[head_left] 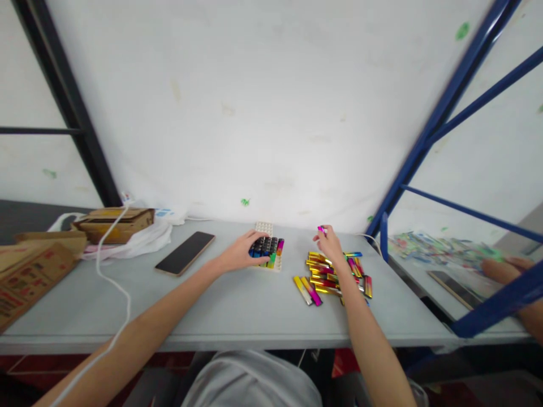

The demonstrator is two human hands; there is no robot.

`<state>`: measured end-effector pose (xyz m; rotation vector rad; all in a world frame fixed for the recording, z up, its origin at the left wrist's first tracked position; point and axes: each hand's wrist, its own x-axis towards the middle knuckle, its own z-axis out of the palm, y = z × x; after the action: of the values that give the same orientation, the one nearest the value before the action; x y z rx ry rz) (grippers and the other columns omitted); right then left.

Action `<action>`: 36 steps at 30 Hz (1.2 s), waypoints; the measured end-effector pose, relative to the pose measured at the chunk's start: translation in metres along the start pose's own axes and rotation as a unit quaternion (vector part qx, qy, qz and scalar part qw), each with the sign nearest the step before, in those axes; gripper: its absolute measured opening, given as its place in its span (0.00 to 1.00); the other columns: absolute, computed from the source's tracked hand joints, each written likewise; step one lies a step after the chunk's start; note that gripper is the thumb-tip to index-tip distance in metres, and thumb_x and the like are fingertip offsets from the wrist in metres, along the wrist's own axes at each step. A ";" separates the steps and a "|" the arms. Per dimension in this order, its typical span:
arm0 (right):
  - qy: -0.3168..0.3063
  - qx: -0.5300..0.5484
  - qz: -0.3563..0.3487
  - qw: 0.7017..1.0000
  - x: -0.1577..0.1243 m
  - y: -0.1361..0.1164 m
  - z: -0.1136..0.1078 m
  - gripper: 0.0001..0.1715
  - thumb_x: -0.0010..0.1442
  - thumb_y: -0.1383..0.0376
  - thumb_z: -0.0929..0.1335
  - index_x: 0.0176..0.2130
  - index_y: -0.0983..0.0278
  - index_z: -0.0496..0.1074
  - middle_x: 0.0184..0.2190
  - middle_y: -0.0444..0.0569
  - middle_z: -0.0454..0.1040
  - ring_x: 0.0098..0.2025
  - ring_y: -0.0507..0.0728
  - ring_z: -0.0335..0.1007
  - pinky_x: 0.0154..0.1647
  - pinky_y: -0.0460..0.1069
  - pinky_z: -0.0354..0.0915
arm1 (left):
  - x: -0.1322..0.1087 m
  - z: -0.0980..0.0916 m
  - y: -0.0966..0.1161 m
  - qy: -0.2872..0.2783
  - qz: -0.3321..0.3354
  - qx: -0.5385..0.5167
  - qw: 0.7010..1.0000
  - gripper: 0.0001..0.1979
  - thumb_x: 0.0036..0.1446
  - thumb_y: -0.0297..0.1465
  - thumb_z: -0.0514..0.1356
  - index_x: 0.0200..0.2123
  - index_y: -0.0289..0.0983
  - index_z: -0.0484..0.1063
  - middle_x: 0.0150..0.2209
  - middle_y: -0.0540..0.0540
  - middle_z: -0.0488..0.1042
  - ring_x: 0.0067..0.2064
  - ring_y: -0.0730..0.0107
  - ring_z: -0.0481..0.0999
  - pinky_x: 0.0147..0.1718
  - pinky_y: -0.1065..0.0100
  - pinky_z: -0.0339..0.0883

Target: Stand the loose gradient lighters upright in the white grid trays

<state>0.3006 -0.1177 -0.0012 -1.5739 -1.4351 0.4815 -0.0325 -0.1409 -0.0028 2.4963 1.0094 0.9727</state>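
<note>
A cream tray (263,228) with rows of round holes lies on the desk near the wall. Standing packed in its nearer part are several shiny, black-topped lighters (271,247), as they look from here. My left hand (245,251) curls round the left side of this group, thumb in front and fingers behind. Off to the right, my right hand (329,242) is raised above a loose pile of shiny yellow, red and magenta lighters (324,275). Its fingertips pinch one magenta lighter (321,229), mostly hidden by the fingers.
A dark phone (185,252) lies left of the tray. Cardboard boxes (40,277), a white plastic bag (146,240) and a white cable (100,260) occupy the left side. A blue metal frame (418,155) stands at the right; beyond it, another person's hand (498,268) shows at a neighbouring desk.
</note>
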 end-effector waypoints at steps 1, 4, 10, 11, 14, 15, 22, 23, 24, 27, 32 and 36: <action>-0.028 0.067 -0.003 0.997 -0.004 -0.006 0.006 0.19 0.69 0.52 0.62 0.51 0.61 0.68 0.26 0.41 0.71 0.25 0.55 0.65 0.30 0.47 0.63 | 0.000 0.000 0.000 0.003 0.002 0.000 1.000 0.32 0.56 0.48 0.68 0.61 0.43 0.69 0.56 0.41 0.74 0.57 0.51 0.76 0.60 0.54 0.70; -0.110 0.212 0.012 0.971 -0.018 -0.025 0.026 0.28 0.65 0.39 0.62 0.35 0.59 0.67 0.18 0.35 0.57 0.17 0.50 0.50 0.20 0.45 0.50 | 0.000 0.000 0.001 0.005 0.006 -0.001 1.000 0.32 0.57 0.47 0.68 0.61 0.43 0.69 0.55 0.41 0.74 0.56 0.51 0.77 0.58 0.55 0.71; -0.130 0.242 0.158 0.948 -0.039 -0.045 0.054 0.29 0.68 0.46 0.59 0.22 0.58 0.53 0.15 0.36 0.47 0.15 0.48 0.37 0.17 0.46 0.37 | 0.000 0.002 0.002 0.004 0.000 -0.004 1.000 0.32 0.57 0.47 0.67 0.61 0.42 0.69 0.55 0.41 0.74 0.56 0.51 0.76 0.59 0.54 0.70; -0.132 0.238 0.162 0.948 -0.041 -0.046 0.056 0.28 0.69 0.49 0.59 0.22 0.58 0.52 0.15 0.36 0.47 0.15 0.48 0.36 0.16 0.46 0.37 | 0.000 0.002 0.002 0.004 -0.002 -0.005 1.000 0.32 0.56 0.47 0.67 0.61 0.43 0.69 0.55 0.41 0.73 0.56 0.51 0.76 0.59 0.53 0.69; -0.125 0.232 0.155 0.952 -0.043 -0.046 0.059 0.26 0.69 0.53 0.57 0.22 0.57 0.50 0.15 0.37 0.47 0.15 0.49 0.36 0.16 0.46 0.37 | 0.000 0.001 0.003 0.001 -0.004 -0.003 1.000 0.33 0.56 0.47 0.67 0.61 0.42 0.69 0.55 0.41 0.73 0.56 0.51 0.76 0.59 0.53 0.69; -0.123 0.231 0.152 0.953 -0.043 -0.046 0.059 0.26 0.70 0.53 0.56 0.22 0.57 0.50 0.15 0.37 0.47 0.15 0.49 0.36 0.16 0.46 0.38 | 0.000 0.001 0.003 0.000 -0.005 -0.002 1.000 0.33 0.56 0.48 0.67 0.61 0.42 0.69 0.55 0.41 0.73 0.56 0.51 0.76 0.59 0.53 0.70; -0.127 0.223 0.129 0.958 -0.045 -0.047 0.062 0.27 0.70 0.52 0.57 0.21 0.58 0.51 0.16 0.39 0.48 0.15 0.48 0.38 0.16 0.45 0.39 | 0.000 0.002 0.001 0.003 0.001 -0.002 1.000 0.32 0.57 0.47 0.67 0.61 0.42 0.69 0.55 0.41 0.73 0.55 0.51 0.76 0.59 0.54 0.70; -0.127 0.222 0.126 0.959 -0.046 -0.048 0.062 0.27 0.69 0.52 0.57 0.21 0.58 0.51 0.15 0.39 0.48 0.16 0.48 0.38 0.16 0.45 0.38 | 0.000 0.002 0.001 0.003 0.000 0.000 1.000 0.32 0.57 0.47 0.67 0.61 0.42 0.69 0.55 0.41 0.73 0.55 0.51 0.76 0.59 0.54 0.70; -0.127 0.221 0.123 0.959 -0.046 -0.048 0.062 0.28 0.69 0.52 0.57 0.21 0.58 0.51 0.15 0.39 0.48 0.16 0.48 0.38 0.16 0.46 0.38 | 0.000 0.003 0.001 0.003 0.000 0.001 1.000 0.32 0.57 0.47 0.67 0.61 0.42 0.69 0.55 0.41 0.73 0.56 0.51 0.76 0.59 0.54 0.70; -0.131 0.226 0.129 0.957 -0.045 -0.046 0.063 0.28 0.69 0.49 0.57 0.21 0.58 0.52 0.16 0.38 0.48 0.16 0.48 0.38 0.17 0.46 0.38 | 0.000 0.003 0.000 -0.002 0.002 0.002 1.000 0.32 0.57 0.47 0.67 0.62 0.42 0.68 0.55 0.40 0.73 0.57 0.51 0.76 0.60 0.54 0.69; -0.147 0.243 0.094 0.954 -0.040 -0.040 0.065 0.36 0.66 0.36 0.56 0.23 0.59 0.61 0.16 0.37 0.49 0.16 0.49 0.41 0.18 0.46 0.42 | 0.000 0.002 0.001 -0.002 0.009 0.003 1.000 0.31 0.58 0.47 0.67 0.62 0.42 0.68 0.55 0.41 0.73 0.57 0.51 0.76 0.60 0.54 0.69; -0.128 0.249 -0.046 0.959 -0.039 -0.040 0.065 0.41 0.63 0.30 0.58 0.36 0.62 0.73 0.21 0.40 0.59 0.21 0.52 0.56 0.23 0.48 0.56 | -0.001 0.002 0.000 -0.002 0.011 0.004 1.000 0.31 0.58 0.47 0.67 0.61 0.41 0.68 0.55 0.40 0.72 0.56 0.52 0.76 0.59 0.54 0.70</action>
<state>0.2169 -0.1346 -0.0119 -1.0645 -1.4261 0.9372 -0.0313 -0.1417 -0.0042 2.5199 0.9869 0.9721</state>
